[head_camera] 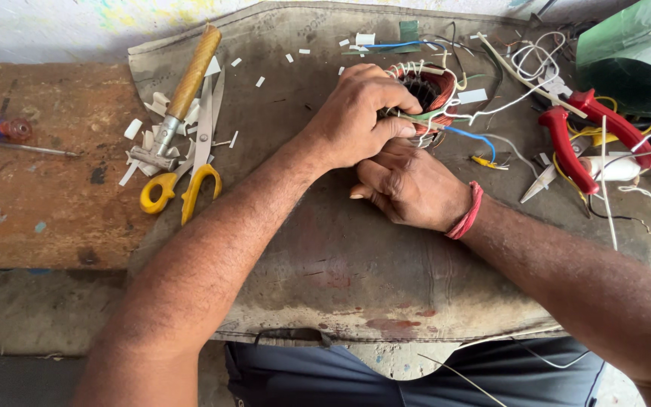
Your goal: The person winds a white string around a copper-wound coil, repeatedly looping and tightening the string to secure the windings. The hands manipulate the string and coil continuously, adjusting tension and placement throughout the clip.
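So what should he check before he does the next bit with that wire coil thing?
1. Left hand holding the wound coil firmly: ok, its fingers wrap over the top.
2. Right hand supporting from below: ok, it sits against the coil's near side.
3. Loose white wires clear of the hands: not ok, they trail right beside the coil.
4. Yellow-handled scissors within reach: ok, lying to the left on the cloth.
5. Red-handled pliers within reach: ok, lying to the right.
6. Coil windings undamaged: cannot tell, the hands hide most of them.
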